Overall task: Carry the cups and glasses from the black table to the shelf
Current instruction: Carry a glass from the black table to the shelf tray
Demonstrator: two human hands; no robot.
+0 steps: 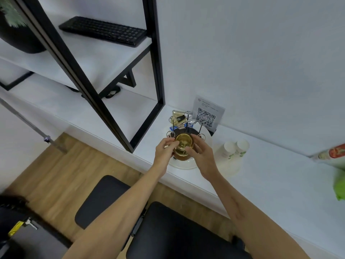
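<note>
An amber glass [183, 143] is held upside down, base toward me, over a round white tray [188, 164] on the white shelf [270, 176]. My left hand [164, 149] grips its left side with curled fingers. My right hand [200, 154] holds its right side, thumb and fingers around it. Just behind the glass stands a wire cup rack [186, 122] with ring-topped black prongs. Whether the glass touches the rack or tray is hidden by my hands.
Two white paper cups [235, 148] stand right of the tray. A QR-code sign [207, 114] leans on the wall behind. A black shelf frame [104, 101] rises at left, a keyboard [104, 30] above. A black chair [168, 230] sits below my arms.
</note>
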